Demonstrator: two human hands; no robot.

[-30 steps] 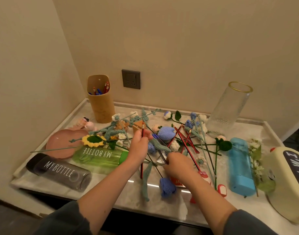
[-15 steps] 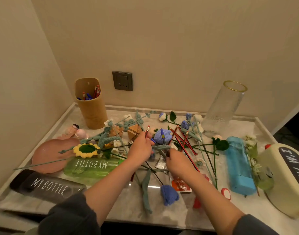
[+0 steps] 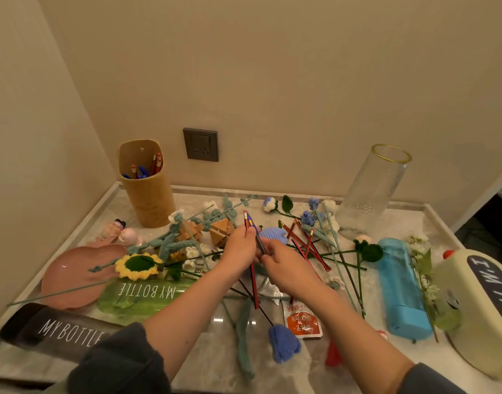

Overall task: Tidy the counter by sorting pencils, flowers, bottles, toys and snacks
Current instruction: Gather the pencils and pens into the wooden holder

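Head view: above the cluttered table (image 3: 272,373), the left hand (image 3: 239,247) is clenched around a red pencil (image 3: 251,260) held almost upright. The right hand (image 3: 286,265) pinches a darker pencil (image 3: 258,237) just beside it, fingers touching.

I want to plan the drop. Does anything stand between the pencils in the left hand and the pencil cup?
On the counter, yes: two wooden puzzle toys and crochet stems lie between the left hand with its pencils and the pencil cup. Above them nothing visible blocks the way.
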